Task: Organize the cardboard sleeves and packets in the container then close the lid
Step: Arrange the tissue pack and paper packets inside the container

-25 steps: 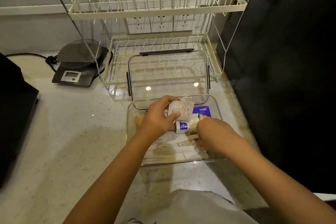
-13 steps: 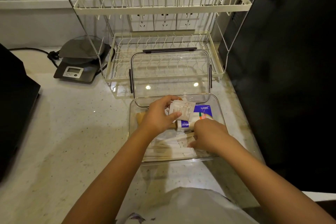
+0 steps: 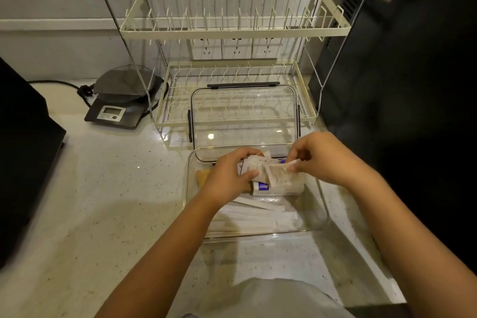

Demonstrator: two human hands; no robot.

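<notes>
A clear plastic container [image 3: 321, 197] stands on the counter in front of me. Its clear lid [image 3: 244, 113] with dark clips is raised behind it, leaning toward the dish rack. My left hand [image 3: 227, 175] grips a bunch of white packets [image 3: 254, 164] over the container's far half. My right hand [image 3: 320, 156] pinches a white packet [image 3: 277, 171] at its right edge, next to that bunch. Below them lie a purple-and-white packet [image 3: 263, 186], brown cardboard sleeves [image 3: 202, 178] at the left, and several long white paper sleeves [image 3: 258, 215] in the near half.
A cream two-tier wire dish rack [image 3: 232, 26] stands just behind the container. A grey kitchen scale [image 3: 121, 103] with a cord sits to the left. Dark appliances flank the counter: one at the left edge [image 3: 23, 142], one at the right [image 3: 402, 85].
My right hand has risen from the near part of the container with a white packet and brought it up beside the bunch in my left hand. The view has tilted up slightly.
</notes>
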